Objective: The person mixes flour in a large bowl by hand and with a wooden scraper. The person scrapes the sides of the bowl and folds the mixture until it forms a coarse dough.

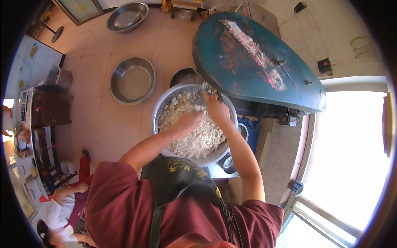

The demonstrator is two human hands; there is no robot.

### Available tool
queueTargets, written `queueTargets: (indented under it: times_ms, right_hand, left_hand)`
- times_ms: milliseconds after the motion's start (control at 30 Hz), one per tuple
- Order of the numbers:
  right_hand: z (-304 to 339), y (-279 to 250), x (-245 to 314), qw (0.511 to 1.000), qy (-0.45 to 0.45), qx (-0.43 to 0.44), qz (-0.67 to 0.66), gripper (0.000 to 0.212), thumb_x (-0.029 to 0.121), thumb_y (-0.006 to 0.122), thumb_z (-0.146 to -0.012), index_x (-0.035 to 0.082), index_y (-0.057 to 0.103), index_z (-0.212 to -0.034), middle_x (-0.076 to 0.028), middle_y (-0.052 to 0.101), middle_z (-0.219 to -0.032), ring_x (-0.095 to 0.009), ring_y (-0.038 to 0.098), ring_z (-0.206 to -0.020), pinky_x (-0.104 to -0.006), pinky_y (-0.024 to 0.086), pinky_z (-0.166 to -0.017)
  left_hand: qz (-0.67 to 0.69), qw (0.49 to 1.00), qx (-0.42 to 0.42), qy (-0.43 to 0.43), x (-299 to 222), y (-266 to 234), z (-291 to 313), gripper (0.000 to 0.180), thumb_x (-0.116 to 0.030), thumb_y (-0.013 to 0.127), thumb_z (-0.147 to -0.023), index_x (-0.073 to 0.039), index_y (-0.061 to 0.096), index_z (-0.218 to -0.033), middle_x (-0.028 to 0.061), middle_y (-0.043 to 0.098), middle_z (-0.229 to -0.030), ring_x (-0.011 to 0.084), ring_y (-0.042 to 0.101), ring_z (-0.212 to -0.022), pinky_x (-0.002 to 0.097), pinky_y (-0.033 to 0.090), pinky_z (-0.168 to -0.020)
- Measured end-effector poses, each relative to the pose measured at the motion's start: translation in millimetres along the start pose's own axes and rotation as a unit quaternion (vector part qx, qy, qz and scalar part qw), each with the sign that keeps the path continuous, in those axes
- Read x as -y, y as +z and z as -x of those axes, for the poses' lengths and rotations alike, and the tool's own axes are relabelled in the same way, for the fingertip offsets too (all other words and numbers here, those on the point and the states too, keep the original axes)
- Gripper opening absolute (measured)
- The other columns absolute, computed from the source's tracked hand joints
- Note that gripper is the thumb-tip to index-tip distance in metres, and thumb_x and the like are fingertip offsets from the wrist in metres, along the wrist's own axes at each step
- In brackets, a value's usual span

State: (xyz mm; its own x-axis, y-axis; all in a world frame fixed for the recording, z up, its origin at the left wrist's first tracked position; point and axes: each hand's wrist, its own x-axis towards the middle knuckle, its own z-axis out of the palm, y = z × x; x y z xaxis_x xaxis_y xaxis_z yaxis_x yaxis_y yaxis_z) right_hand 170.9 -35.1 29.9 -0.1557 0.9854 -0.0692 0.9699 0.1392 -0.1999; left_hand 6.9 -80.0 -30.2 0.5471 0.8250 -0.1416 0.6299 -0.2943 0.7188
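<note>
A large metal basin (pixel 156 124) in front of me holds a pale, crumbly, dough-like mixture (pixel 194 142). My left hand (pixel 191 122) is over the middle of this mixture, with its fingers stretched out to the right and slightly blurred. At the basin's far right side, my right hand (pixel 217 108) reaches up to the lower edge of a big green machine cover (pixel 252 62). A clump of crumbly material (pixel 209 88) shows at its fingertips; whether the fingers grip it I cannot tell. A greyish smear between the hands is too blurred to name.
On the tiled floor, a wide metal bowl (pixel 132 80) stands left of the basin, and another (pixel 127 17) lies farther back. A darker pot (pixel 185 76) sits behind the basin. At lower left, another person (pixel 66 206) is seated. A bright doorway (pixel 351 140) is on the right.
</note>
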Motion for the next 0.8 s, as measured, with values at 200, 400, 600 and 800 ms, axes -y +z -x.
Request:
queueTargets:
  times_ms: [200,400,600,800]
  right_hand:
    - [-4.4,3.5,-30.3,0.993,0.052,0.006,-0.102,0.027,0.025,0.05,-0.097,0.008,0.057,-0.117,-0.027,0.069,-0.088,-0.046,0.067,-0.076,-0.0571,0.054,-0.066]
    - [35.5,-11.4,-46.2,0.982,0.108,-0.017,-0.157,0.03,0.031,0.045,-0.101,0.008,0.054,-0.118,-0.029,0.068,-0.085,-0.05,0.065,-0.076,-0.0603,0.05,-0.068]
    - [26.8,-0.9,-30.4,0.978,0.066,-0.001,-0.197,0.028,0.028,0.05,-0.099,0.006,0.055,-0.116,-0.029,0.068,-0.083,-0.049,0.065,-0.076,-0.0588,0.051,-0.068]
    - [19.7,-12.9,-15.2,0.986,0.062,-0.002,-0.156,0.029,0.024,0.052,-0.097,0.003,0.055,-0.117,-0.028,0.068,-0.083,-0.046,0.067,-0.074,-0.0562,0.055,-0.068]
  left_hand:
    - [-0.044,0.996,-0.054,-0.047,-45.0,-37.6,-30.8,0.044,-0.016,0.064,-0.088,-0.006,0.051,-0.128,0.025,0.053,-0.113,0.0437,0.065,-0.084,0.0502,0.057,-0.069]
    - [-0.091,0.99,-0.103,-0.016,-43.6,-25.8,-73.4,0.06,-0.004,0.065,-0.08,-0.001,0.045,-0.137,0.0303,0.047,-0.131,0.046,0.051,-0.121,0.0485,0.056,-0.087]
    - [-0.096,0.985,-0.139,0.043,-13.7,-1.2,-62.6,0.06,0.002,0.06,-0.081,0.0,0.044,-0.139,0.0307,0.04,-0.144,0.0454,0.044,-0.132,0.0481,0.044,-0.108]
    - [0.048,0.988,-0.139,0.041,-9.9,-30.9,16.2,0.05,0.002,0.057,-0.085,0.002,0.047,-0.134,0.0264,0.044,-0.142,0.0439,0.045,-0.131,0.0471,0.04,-0.109]
